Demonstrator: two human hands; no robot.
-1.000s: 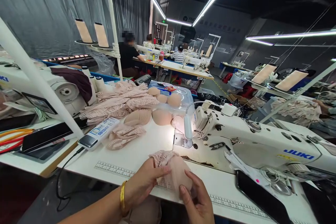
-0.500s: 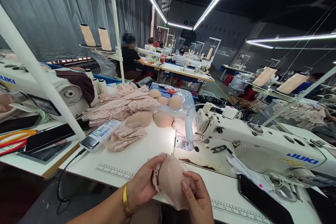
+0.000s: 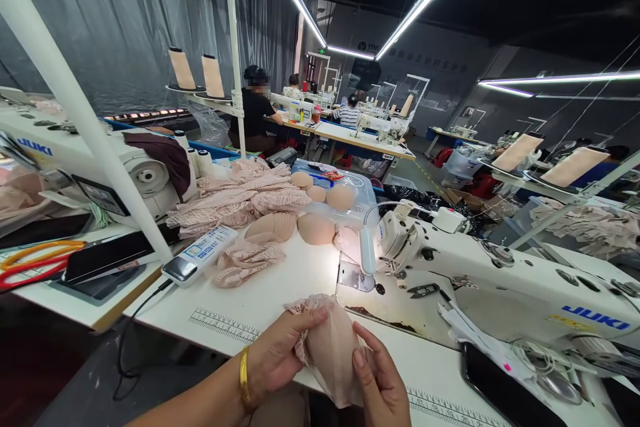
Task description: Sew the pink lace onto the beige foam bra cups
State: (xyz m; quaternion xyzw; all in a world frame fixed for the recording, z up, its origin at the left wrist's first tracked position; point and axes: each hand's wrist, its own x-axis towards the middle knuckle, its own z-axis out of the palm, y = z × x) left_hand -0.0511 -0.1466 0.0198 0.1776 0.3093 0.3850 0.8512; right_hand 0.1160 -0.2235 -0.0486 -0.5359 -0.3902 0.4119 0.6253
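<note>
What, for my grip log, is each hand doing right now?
Left hand: closed on the beige fabric piece.
Right hand: closed on its other side.

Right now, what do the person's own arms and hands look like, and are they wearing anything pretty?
The left hand has no glove, and a shiny, gold-coloured bangle, a smooth wide band, circles its wrist. No sleeve shows on the left forearm. The right hand is gloveless too.

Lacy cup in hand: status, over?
Left hand gripping lacy cup; right hand pinching its other side. Cup at near edge of table. Nothing visibly blocking either hand.
</note>
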